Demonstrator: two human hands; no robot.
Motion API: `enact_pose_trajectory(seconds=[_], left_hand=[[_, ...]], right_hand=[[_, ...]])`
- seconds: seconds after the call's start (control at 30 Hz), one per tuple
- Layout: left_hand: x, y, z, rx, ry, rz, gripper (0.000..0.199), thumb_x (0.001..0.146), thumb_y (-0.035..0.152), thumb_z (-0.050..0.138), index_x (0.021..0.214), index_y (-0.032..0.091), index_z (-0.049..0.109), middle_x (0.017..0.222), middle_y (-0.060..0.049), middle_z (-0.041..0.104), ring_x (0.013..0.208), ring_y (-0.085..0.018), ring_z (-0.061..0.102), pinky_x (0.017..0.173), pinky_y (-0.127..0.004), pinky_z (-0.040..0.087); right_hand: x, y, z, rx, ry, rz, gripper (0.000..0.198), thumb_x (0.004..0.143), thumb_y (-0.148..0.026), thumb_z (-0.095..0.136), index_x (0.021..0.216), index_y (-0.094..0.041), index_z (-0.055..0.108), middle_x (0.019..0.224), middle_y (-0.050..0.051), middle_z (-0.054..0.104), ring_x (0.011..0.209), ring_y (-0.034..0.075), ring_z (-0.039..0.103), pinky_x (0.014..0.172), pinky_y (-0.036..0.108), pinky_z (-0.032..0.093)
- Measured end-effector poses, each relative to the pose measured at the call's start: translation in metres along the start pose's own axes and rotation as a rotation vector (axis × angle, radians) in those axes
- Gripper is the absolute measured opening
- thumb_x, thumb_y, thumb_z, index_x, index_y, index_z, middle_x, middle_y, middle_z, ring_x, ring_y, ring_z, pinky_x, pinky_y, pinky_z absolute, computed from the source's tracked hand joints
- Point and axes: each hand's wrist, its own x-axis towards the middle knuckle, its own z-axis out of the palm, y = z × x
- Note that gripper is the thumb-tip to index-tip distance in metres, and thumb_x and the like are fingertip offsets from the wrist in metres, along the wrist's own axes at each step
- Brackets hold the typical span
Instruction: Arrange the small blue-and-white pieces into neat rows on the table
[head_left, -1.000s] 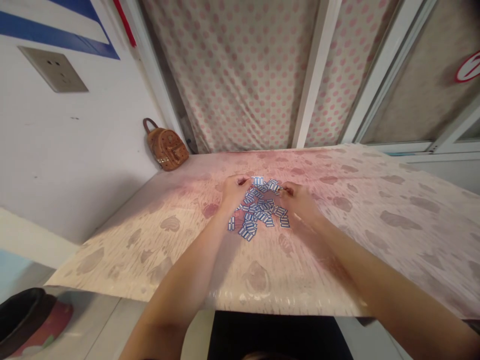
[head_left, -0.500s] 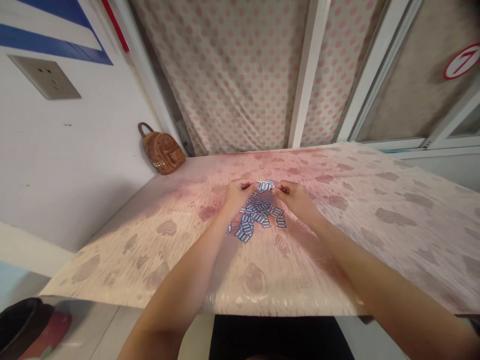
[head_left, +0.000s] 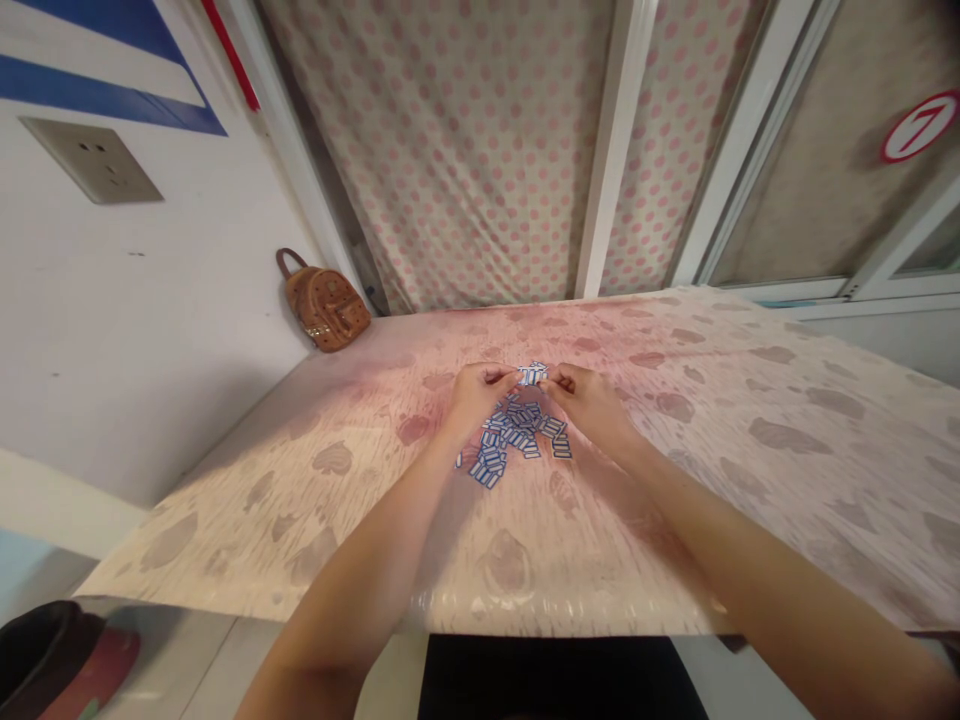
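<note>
Head view: blue-edged pieces (head_left: 519,437), round sign (head_left: 919,128) with 7.

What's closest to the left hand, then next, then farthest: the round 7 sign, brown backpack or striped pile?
From the left hand, in the head view:
1. Striped pile, just below and right
2. Brown backpack, back left
3. Round 7 sign, high, far right

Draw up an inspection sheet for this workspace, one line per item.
Surface: pink-and-cream patterned tablecloth, shiny along the near edge.
Job's things: blue-and-white pieces, overlapping in a loose pile.
Clutter: brown bag at the far left corner, by the wall.
Grips: left grip and right grip closed at opposite sides of a small cluster beyond the pile.
Cables: nothing clearly seen.
Surroundings: wall socket left, dotted curtain ahead, round 7 sign right.
</note>
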Motion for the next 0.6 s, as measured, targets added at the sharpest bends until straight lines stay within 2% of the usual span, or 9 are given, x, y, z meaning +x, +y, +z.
enact_pose_trajectory(seconds=[0.6], left_hand=[[-0.0007, -0.0005, -0.0004, -0.047, -0.038, -0.071, 0.013, 0.076, 0.025, 0.071, 0.077, 0.013, 0.077, 0.068, -0.005, 0.073, 0.059, -0.014, 0.064, 0.058, -0.023, 0.048]], right_hand=[[0.0001, 0.0029, 0.0, -0.085, -0.04, -0.077, 0.016, 0.083, -0.025, 0.053, 0.068, -0.02, 0.054, 0.061, -0.002, 0.051, 0.057, 0.013, 0.046, 0.056, 0.027, 0.03]])
